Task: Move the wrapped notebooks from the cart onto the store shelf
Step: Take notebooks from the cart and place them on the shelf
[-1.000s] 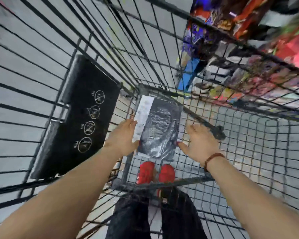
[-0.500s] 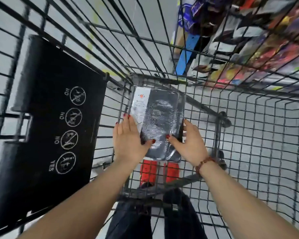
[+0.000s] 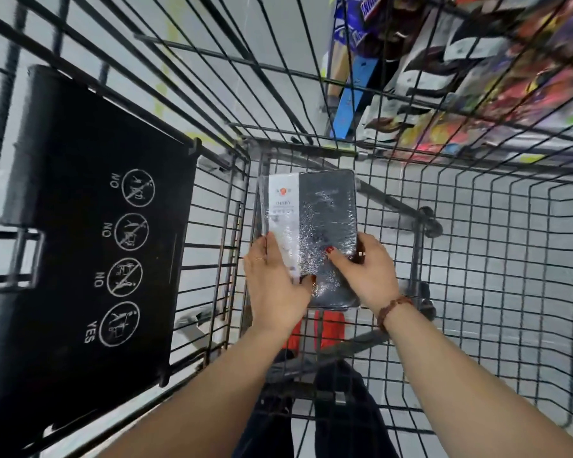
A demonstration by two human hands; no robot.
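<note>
A black notebook in clear wrap, with a white label strip along its left side, is held inside the wire cart near the cart's left corner. My left hand grips its lower left edge, thumb on the cover. My right hand grips the lower right edge, thumb pressed on the shiny wrap. More wrapped edges show just left of the notebook, under the top one. The store shelf with colourful packaged goods shows through the cart's far wall at the upper right.
A black plastic child-seat flap with round NO/YES pictograms stands at the left of the cart. Below the mesh floor I see my red shoes and dark trousers. A grey floor lies around the cart.
Both hands closed in on the notebook from its sides and now grip its lower edges. The notebook sits higher and squarer in view than a second ago.
</note>
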